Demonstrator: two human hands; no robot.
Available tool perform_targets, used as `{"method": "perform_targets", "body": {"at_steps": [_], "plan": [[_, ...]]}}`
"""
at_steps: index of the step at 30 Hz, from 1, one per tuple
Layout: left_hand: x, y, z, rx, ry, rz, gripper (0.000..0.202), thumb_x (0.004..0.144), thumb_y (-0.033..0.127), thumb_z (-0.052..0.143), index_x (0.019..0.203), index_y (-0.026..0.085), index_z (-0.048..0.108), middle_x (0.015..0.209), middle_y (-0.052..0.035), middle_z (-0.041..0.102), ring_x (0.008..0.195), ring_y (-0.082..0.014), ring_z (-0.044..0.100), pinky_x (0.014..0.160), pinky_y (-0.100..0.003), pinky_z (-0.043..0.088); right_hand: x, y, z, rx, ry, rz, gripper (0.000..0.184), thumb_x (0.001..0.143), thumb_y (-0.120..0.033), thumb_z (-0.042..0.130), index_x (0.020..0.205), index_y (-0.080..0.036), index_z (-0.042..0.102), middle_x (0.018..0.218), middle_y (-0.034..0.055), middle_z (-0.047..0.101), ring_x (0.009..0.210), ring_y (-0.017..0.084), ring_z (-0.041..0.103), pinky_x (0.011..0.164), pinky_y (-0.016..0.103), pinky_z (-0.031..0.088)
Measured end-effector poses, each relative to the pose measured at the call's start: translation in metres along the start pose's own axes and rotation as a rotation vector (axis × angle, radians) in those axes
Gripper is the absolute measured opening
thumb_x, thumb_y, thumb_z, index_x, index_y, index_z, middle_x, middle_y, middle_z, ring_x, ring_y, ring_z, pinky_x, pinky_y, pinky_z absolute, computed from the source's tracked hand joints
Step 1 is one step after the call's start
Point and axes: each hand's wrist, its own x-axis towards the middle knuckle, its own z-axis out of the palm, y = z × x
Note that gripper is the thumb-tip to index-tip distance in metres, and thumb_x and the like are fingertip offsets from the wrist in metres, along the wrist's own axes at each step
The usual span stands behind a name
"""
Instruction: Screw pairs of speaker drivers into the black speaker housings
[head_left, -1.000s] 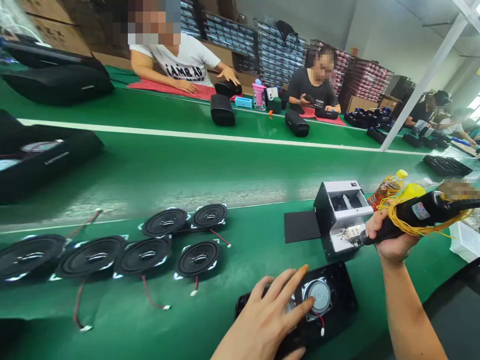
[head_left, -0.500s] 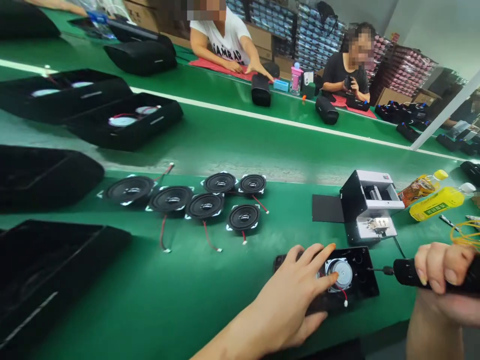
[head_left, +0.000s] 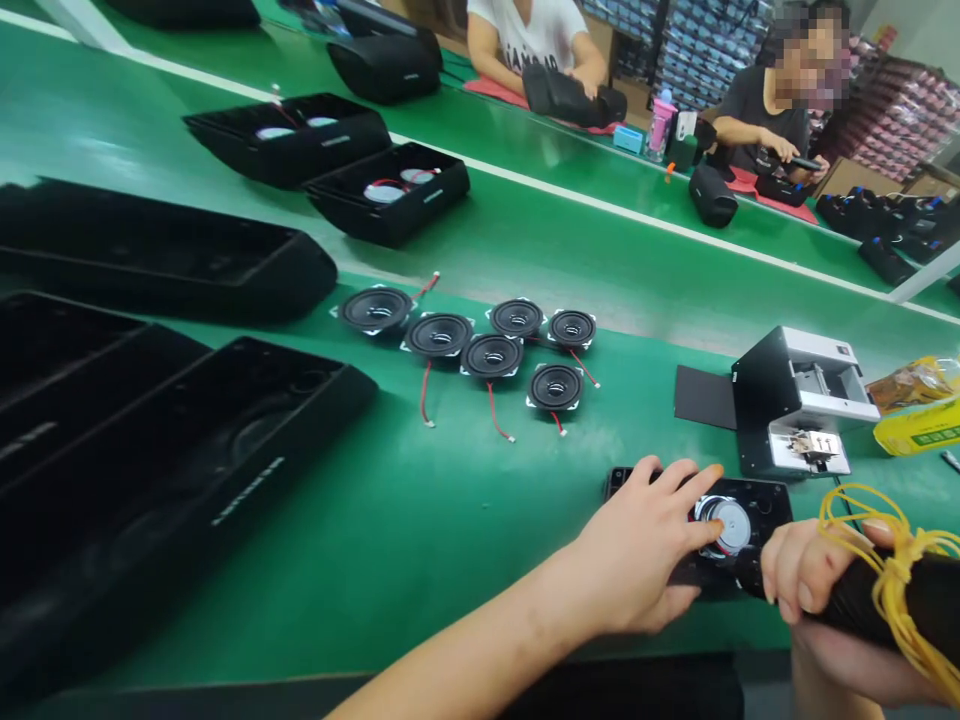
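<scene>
My left hand (head_left: 649,540) lies across a black speaker housing (head_left: 772,497), fingers over it and thumb along its near side, holding it against the green table. One fingertip rests on a round silver-backed speaker driver (head_left: 733,527) seated inside the housing. Wrapped around a black electric screwdriver (head_left: 862,590), my right hand (head_left: 814,570) has its front end down over the housing beside the driver; the bit's tip is hidden. Several loose black drivers (head_left: 493,355) with red wires lie cone up, left of and beyond the housing.
Large black speaker shells (head_left: 292,440) fill the left side. A black-and-white screw feeder (head_left: 806,400) stands beyond my right hand, with a yellow-labelled bottle (head_left: 919,428) beside it. Yellow cord (head_left: 896,570) hangs over the screwdriver. Two people work across the table.
My right hand has brought the screwdriver leftward, from beside the housing to over it by the driver. My left hand keeps its hold. The view has shifted, and one person across now handles a black speaker.
</scene>
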Motion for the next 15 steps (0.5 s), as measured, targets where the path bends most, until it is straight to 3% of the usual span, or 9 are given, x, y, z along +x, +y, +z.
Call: {"method": "perform_targets", "body": {"at_steps": [3, 9, 15], "plan": [[0.000, 0.000, 0.000, 0.009, 0.001, 0.004, 0.055, 0.096, 0.050, 0.084, 0.146, 0.027, 0.076, 0.184, -0.0181, 0.045, 0.157, -0.0426, 0.055, 0.122, -0.062, 0.048, 0.000, 0.001, 0.019, 0.044, 0.007, -0.017, 0.053, 0.117, -0.041, 0.047, 0.074, -0.025, 0.074, 0.052, -0.0009, 0.061, 0.040, 0.017, 0.057, 0.045, 0.030, 0.055], [0.001, 0.001, -0.001, 0.029, -0.009, 0.006, 0.054, 0.098, 0.052, 0.080, 0.145, 0.026, 0.077, 0.183, -0.0184, 0.046, 0.156, -0.0417, 0.055, 0.122, -0.060, 0.048, -0.001, 0.004, 0.020, 0.000, 0.096, -0.015, 0.057, 0.115, -0.047, 0.053, 0.067, -0.023, 0.071, 0.052, -0.0020, 0.059, 0.039, 0.015, 0.055, 0.046, 0.029, 0.054], [0.000, 0.000, 0.003, 0.013, 0.045, 0.016, 0.053, 0.097, 0.051, 0.081, 0.143, 0.026, 0.079, 0.180, -0.0187, 0.050, 0.152, -0.0428, 0.057, 0.119, -0.060, 0.049, -0.004, 0.011, 0.016, 0.027, 0.062, 0.026, 0.061, 0.114, -0.060, 0.055, 0.066, -0.023, 0.066, 0.051, -0.0024, 0.057, 0.040, 0.016, 0.053, 0.047, 0.030, 0.052]]}}
